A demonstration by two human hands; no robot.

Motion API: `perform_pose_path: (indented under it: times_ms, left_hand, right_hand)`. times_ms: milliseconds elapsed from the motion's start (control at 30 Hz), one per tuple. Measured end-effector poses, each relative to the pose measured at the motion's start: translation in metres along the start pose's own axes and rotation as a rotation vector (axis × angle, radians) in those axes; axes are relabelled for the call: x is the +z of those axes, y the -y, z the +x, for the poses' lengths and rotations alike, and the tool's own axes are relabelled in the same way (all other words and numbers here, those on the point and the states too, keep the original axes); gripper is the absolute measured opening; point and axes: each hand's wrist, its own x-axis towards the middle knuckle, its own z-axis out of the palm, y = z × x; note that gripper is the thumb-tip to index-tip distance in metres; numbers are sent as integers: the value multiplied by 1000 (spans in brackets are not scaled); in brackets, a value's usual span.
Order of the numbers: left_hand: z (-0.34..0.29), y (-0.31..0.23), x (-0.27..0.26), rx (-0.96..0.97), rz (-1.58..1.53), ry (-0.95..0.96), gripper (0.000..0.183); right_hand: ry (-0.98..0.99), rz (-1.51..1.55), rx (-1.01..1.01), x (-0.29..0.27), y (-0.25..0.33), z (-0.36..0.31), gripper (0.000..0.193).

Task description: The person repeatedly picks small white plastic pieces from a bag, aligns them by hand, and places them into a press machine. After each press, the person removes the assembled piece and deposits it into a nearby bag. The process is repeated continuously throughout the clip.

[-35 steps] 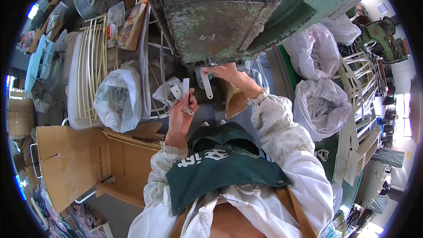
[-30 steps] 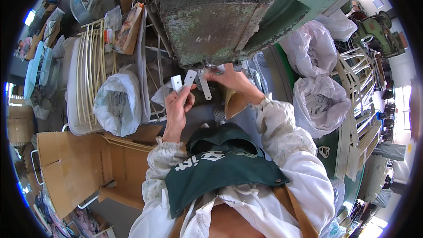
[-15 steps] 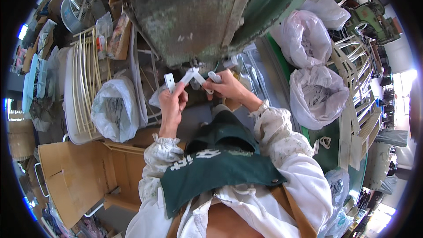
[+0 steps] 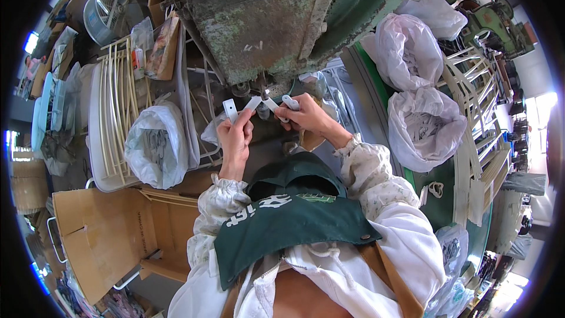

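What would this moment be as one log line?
left hand: holds pale strips | right hand: holds pale strips | ahead: worn green machine | left side: open white bag

Daylight is glaring through the far-right window (image 4: 547,119); shadow is lying under the nearer green machine (image 4: 259,32); fisheye distortion is bending outer edges.

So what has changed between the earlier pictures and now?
The right hand has come down from the underside of the machine and now grips light strips, ends raised; none hangs straight down there anymore. Left hand kept its own light strips. White bags and cardboard box stayed put.
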Motion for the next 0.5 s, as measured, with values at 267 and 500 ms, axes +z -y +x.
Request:
perform_pose_path:
  times_ms: [267, 500]
  left_hand:
    - [-23, -8, -6, 16, 73, 94, 36]
    - [-30, 20, -33, -165, -112, 173, 31]
  right_hand:
    - [-322, 213, -142, -36, 2, -46, 21]
    - [-1547, -1099, -178, -321, -32, -98, 42]
